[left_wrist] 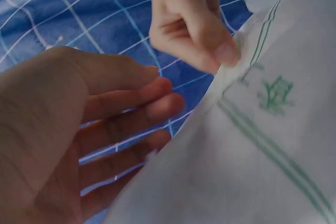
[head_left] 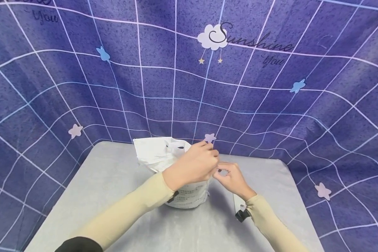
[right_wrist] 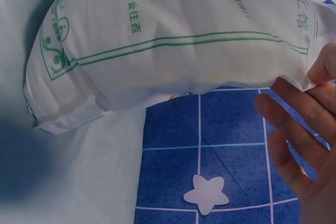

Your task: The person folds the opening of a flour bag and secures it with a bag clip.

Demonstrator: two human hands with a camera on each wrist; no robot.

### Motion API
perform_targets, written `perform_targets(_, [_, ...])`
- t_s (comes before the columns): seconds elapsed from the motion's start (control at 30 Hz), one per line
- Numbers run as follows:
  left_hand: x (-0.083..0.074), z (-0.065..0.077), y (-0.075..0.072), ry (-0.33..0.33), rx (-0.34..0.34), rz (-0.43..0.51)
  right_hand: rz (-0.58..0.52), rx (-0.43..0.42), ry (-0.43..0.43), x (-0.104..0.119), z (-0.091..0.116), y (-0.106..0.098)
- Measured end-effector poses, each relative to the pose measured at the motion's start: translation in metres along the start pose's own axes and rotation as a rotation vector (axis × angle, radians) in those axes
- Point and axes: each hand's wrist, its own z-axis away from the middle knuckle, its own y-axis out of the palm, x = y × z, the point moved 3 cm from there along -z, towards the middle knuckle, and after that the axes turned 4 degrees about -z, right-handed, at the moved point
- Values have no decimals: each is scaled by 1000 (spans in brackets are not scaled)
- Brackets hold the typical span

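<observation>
The bag [head_left: 190, 196] was seen upright on the table [head_left: 107, 168], its edge [left_wrist: 216, 94] pinched by the right hand [head_left: 233, 179], while the left hand [head_left: 196, 162] was held just beside, loosely bent, with nothing seen in it.

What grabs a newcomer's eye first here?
Probably the purple-blue grid cloth filling the head view's background, with a white cloud lettered "Sunshine" near the top. Then the white printed bag on the grey table, its edge pinched by the right grip, with the left grip close by.
</observation>
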Motion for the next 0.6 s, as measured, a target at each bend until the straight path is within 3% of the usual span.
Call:
perform_targets(0.23, [-12,-3,12,-60,9,-131,10,-15,25,-3,2,2])
perform_targets(0.43, [-12,-1,15,-99,80,-131,23,-20,26,-2,2,2])
perform_targets(0.6, [-13,-1,21,-104,93,-145,39,-20,26,-1,0,3])
